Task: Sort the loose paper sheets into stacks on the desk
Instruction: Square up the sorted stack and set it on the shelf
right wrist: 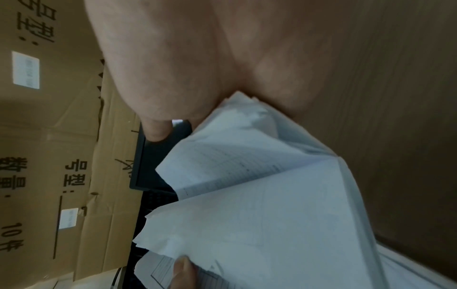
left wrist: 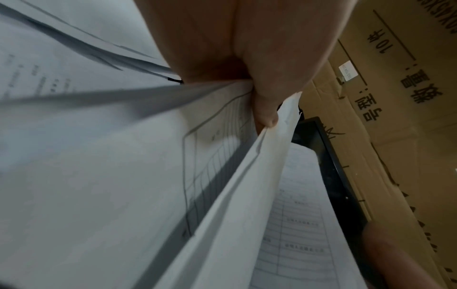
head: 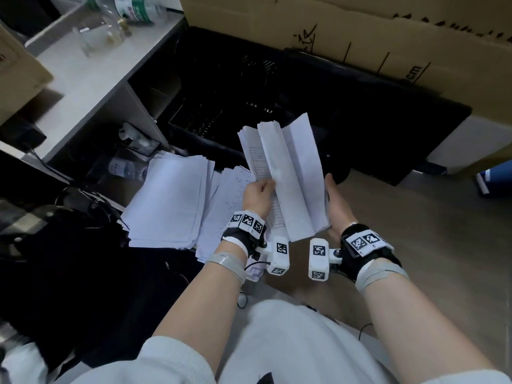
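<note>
Head view: sheaf [head: 288, 178] is held at frame centre, above the floor, between both hands. It is judged light, floppy and slippery between sheets; a lengthwise bend is already seen. Best gripped at the long edges, thumb on top, fingers beneath. Left hand [head: 257, 196] is pinched on the left edge, top sheets peeled up. Right hand [head: 336, 209] is curled round the right edge. Two stacks [head: 171, 200] are seen left of centre.

Left hand [head: 259, 195] and right hand [head: 336, 206] grip a bent paper bundle [head: 288, 176] between them; two paper stacks [head: 171, 200] lie left of the hands.
</note>
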{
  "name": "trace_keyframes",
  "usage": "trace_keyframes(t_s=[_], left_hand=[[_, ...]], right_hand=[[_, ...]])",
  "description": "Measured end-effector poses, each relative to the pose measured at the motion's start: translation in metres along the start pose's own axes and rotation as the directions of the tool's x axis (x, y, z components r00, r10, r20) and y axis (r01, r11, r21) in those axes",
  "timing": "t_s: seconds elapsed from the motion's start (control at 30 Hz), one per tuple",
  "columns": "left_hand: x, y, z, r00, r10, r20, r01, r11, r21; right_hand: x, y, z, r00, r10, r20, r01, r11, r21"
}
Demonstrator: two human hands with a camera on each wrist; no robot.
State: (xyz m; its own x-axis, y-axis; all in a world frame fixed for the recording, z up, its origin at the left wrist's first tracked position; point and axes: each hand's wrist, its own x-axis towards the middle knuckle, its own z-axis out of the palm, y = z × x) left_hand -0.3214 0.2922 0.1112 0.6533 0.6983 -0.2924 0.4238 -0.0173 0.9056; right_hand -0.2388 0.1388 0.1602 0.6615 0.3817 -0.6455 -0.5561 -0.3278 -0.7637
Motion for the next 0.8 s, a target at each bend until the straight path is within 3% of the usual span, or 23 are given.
trace_keyframes(t_s=[0.33, 0.57, 0.7, 0.8], left_hand=[[0.023, -0.014, -0.054, 0.999, -0.005, 0.047, 0.009, 0.997, -0.078], [0.010, 0.001, -0.065, 0.999, 0.038, -0.018, -0.039, 0.998, -0.043], [-0.005, 0.009, -0.069, 0.990, 0.128, -0.049, -0.132, 0.987, -0.089], [-0.009, 0.003, -0.070, 0.986, 0.039, -0.164, -0.074, 0.975, -0.212]], right_hand=[[0.008, 0.006, 0.061, 1.000, -0.010, 0.005, 0.010, 0.999, 0.046], [0.014, -0.001, 0.061, 0.984, -0.094, 0.153, 0.092, 0.996, 0.023], [0.019, -0.002, 0.055, 0.975, -0.184, 0.127, 0.208, 0.955, -0.213], [0.038, 0.003, 0.054, 0.982, -0.176, 0.072, 0.190, 0.902, -0.388]])
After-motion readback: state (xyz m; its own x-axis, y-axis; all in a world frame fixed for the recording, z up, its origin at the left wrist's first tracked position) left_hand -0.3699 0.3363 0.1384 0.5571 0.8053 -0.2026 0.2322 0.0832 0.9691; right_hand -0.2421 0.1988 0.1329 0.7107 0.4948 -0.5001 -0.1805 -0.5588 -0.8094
